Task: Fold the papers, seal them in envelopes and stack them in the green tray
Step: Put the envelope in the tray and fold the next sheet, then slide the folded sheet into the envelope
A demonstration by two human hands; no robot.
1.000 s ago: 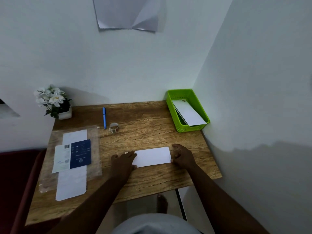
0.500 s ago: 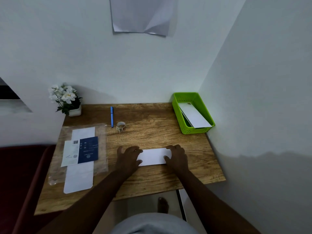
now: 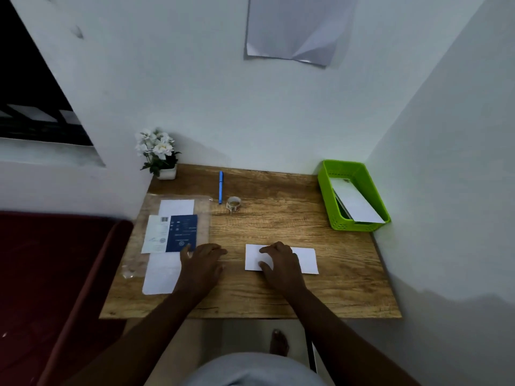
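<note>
While both forearms reached in over the near edge of the wooden desk (image 3: pixel 278 213), things lay as follows, left to right. Potted white flowers (image 3: pixel 157 151) stood at the far left corner. A clear plastic sleeve (image 3: pixel 202 218) lay along the left edge with white envelopes (image 3: pixel 160 275) in it and a blue-and-white printed card (image 3: pixel 172 232) on top. Left hand (image 3: pixel 199 263) rested palm down near the near-left part of the desk, fingers loosely spread and fairly straight, fingertips touching the card's near right corner and the sleeve; gripped nothing that could be seen. Blue pen (image 3: pixel 220 186) lay toward the far edge, pointing front to back, with a small tape roll (image 3: pixel 233 203) just beside it on the right. Folded white paper (image 3: pixel 308 259) lay flat at the middle of the desk, closer to the near edge. Right hand (image 3: pixel 278 260) pressed down on the paper's left half, fingers bent slightly and spread, thumb on the sheet's near edge; not clamped round it. Green tray (image 3: pixel 324 190) sat at the far right corner against the wall, holding a white envelope (image 3: pixel 354 201) that leaned up over its near right rim, another partly hidden beneath.
</note>
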